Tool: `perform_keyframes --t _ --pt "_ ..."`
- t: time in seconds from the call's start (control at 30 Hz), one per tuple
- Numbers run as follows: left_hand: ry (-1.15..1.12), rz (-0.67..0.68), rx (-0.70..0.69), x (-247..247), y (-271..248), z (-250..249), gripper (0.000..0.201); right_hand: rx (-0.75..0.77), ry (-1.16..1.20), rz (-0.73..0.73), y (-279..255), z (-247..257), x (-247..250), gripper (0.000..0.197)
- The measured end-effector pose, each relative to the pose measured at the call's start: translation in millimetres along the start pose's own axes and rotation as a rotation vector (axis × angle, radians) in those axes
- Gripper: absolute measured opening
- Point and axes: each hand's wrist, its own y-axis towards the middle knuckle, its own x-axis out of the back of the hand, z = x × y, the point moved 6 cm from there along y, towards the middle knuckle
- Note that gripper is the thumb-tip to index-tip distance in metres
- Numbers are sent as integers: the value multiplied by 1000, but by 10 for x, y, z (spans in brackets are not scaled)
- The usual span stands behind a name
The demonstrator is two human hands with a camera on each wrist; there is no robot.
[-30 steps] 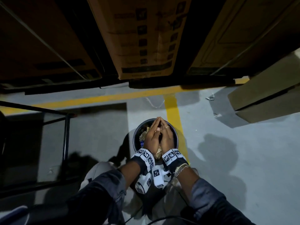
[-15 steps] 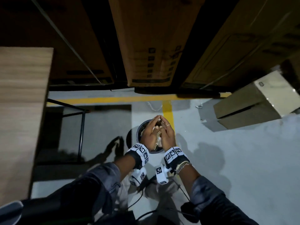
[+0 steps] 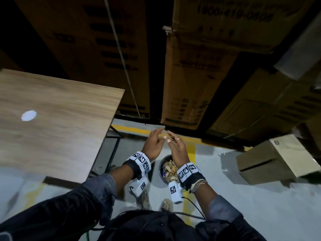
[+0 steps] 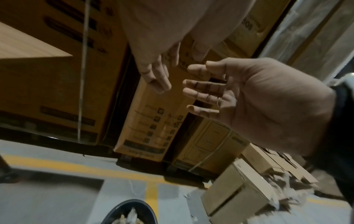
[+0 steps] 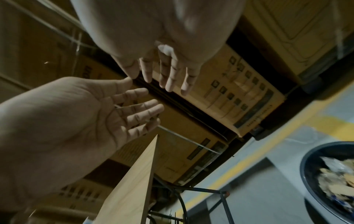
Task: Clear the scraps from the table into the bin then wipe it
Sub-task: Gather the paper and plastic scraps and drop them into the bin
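Note:
A dark round bin (image 3: 160, 165) stands on the grey floor, filled with paper and food scraps (image 3: 169, 169). Both hands hover above it, palms facing each other and a little apart. My left hand (image 3: 157, 138) has relaxed, spread fingers and holds nothing. My right hand (image 3: 173, 141), with a ring on one finger, is empty too. The left wrist view shows my left hand (image 4: 157, 71), the right hand (image 4: 226, 94) and the bin (image 4: 122, 205). The right wrist view shows my right hand (image 5: 166, 74), the left hand (image 5: 91, 112) and the bin (image 5: 306, 165). The wooden table (image 3: 60, 129) lies to the left.
A pale round spot (image 3: 28, 115) shows on the tabletop. Tall cardboard boxes (image 3: 189, 80) are stacked behind the bin. A smaller box (image 3: 271, 159) lies on the floor at the right. A yellow line (image 3: 137, 131) runs along the floor. Cables trail from my wrists.
Both hands have lifted out of the bin and parted, leaving the scraps inside. My head has risen, and more of the tabletop has come into view at the left.

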Motion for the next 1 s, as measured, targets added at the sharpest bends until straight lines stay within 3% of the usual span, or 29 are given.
perform_keyframes --t 0.1,0.4,0.63,0.8,0.9,1.0 --pt "19 -22 13 244 -152 43 41 35 -90 43 49 96 -154 37" --pt "4 -290 140 1130 -832 510 39 105 -215 145 -14 270 -932 37" --pt "-16 -369 164 1801 -1217 901 38 150 -326 304 -213 458 -1879 41" --pt "-60 -438 196 2546 -1635 1335 35 172 -297 359 -300 654 -2744 35" --pt "4 -471 197 3035 -2022 1665 39 191 -328 365 -422 684 -3370 32" --pt "232 -500 189 3578 -2332 1915 51 253 -420 417 -598 685 -4039 37"
